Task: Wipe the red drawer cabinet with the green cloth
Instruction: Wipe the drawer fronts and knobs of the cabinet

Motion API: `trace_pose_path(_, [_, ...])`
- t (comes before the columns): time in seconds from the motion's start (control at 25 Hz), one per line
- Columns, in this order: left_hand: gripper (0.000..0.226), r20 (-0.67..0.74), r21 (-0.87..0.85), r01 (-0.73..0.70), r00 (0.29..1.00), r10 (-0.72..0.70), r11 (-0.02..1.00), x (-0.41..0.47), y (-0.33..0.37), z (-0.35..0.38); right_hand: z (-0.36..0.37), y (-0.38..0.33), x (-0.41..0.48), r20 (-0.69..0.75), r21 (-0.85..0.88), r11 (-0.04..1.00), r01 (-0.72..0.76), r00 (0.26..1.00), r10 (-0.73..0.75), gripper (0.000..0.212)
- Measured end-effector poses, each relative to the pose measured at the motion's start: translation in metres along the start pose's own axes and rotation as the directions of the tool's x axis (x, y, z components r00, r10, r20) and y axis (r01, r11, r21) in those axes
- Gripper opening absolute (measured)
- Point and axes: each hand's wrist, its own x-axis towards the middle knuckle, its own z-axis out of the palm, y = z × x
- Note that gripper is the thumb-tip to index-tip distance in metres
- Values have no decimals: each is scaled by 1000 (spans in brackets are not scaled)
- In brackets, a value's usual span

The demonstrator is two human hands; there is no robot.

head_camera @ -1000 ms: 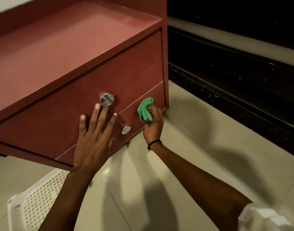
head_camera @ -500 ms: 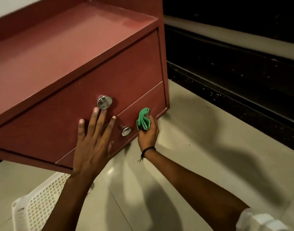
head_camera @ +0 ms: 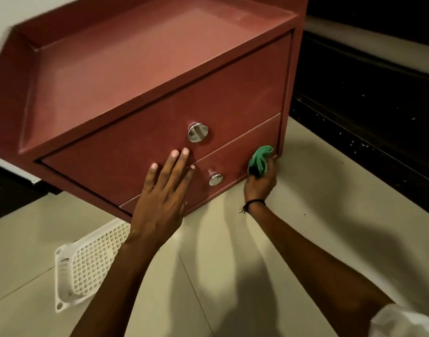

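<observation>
Down low, the right hand (head_camera: 259, 183) has the green cloth (head_camera: 260, 159) bunched in closed fingers, pressed to the lower drawer front of the red drawer cabinet (head_camera: 145, 76) near its far corner. Beside it, the left hand (head_camera: 160, 203) lies flat and open, empty, bracing both drawer fronts. I'd judge the wiping partway: the upper front and the top tray above the hands look untouched.

The one head camera looks forward and down from above and behind both hands, close, onto the red wooden drawer cabinet (head_camera: 140, 76) beyond them.
</observation>
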Motion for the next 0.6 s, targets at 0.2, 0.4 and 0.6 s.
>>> trace_pose_path(0.2, [80,6,-7,2,1000,-2,1000,1,-2,0,23,-11,-130,208,117,987,-112,974,86,45])
trace_pose_path(0.4, [76,1,-31,6,1000,-6,999,0,-1,1,25,-60,-207,525,302,711,-635,733,432,30])
trace_pose_path(0.6, [64,-42,-40,23,999,-24,999,-6,-10,0,28,-75,-199,456,361,736,-573,797,396,26])
